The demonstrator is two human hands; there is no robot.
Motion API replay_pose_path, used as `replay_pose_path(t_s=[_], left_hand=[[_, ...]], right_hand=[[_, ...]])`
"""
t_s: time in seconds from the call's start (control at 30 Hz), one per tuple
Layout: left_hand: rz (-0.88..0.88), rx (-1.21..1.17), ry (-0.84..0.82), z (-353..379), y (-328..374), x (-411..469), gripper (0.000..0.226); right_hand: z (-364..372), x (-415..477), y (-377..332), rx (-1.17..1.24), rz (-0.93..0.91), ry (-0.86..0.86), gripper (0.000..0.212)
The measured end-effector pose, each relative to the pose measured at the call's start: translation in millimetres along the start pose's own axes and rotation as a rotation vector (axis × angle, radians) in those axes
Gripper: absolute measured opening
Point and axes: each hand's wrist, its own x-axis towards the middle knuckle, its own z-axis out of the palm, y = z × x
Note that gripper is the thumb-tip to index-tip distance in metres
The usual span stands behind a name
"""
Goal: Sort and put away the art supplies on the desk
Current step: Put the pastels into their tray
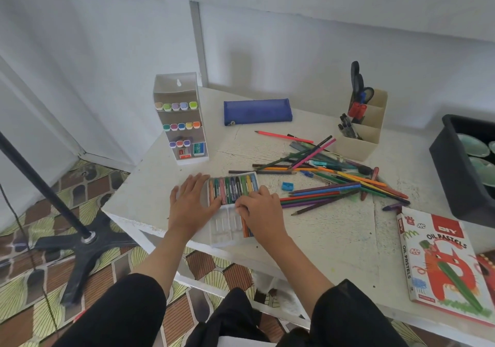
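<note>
two rows make up the pastel tray (223,226), which lies on the desk (334,239) close to its near left edge. its far row is packed with pastels (233,187) side by side. its near row is mostly bare slots, with an orange pastel (245,228) and a blue one at the right end. the left hand (191,202) lies flat with straight fingers over the tray's left side, pressing it steady. the right hand (261,210) is curled over the right end of the near row, and its knuckles hide the fingertips, so i cannot tell whether they pinch a stick or only nudge one. the step looks like seating pastels in the near row, and each should drop squarely into its own slot while the flat hand keeps the light tray from sliding off the edge. just right of the tray sit a blue sharpener (287,186) and a loose heap of coloured pencils (334,186), whose tips reach nearly to the right hand. further right lies a stray purple pastel (392,207), and right and nearer is the oil pastels box (444,266). beyond the tray stand a marker rack (182,121) and a blue pencil case (257,111). beyond and right are a beige organiser (367,129) holding scissors (357,84), and a black bin (466,170). the pencil heap is the likely snag, since any pastels among it must be picked out
</note>
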Motion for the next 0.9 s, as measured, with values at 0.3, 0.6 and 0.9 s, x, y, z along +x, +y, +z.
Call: replay_pose_path(t_s=[0.3,0.6,0.9], left_hand=[[0.005,0.003,0.011,0,0,0,0.083],[0.001,0.013,-0.002,2,-2,1,0.075],[0.005,0.010,0.000,2,-2,1,0.075]], right_hand=[[10,-10,15,-0.073,-0.071,0.077,0.019],[14,-35,23,-0.046,-0.128,0.144,0.025],[12,-36,22,-0.042,-0.102,0.162,0.023]])
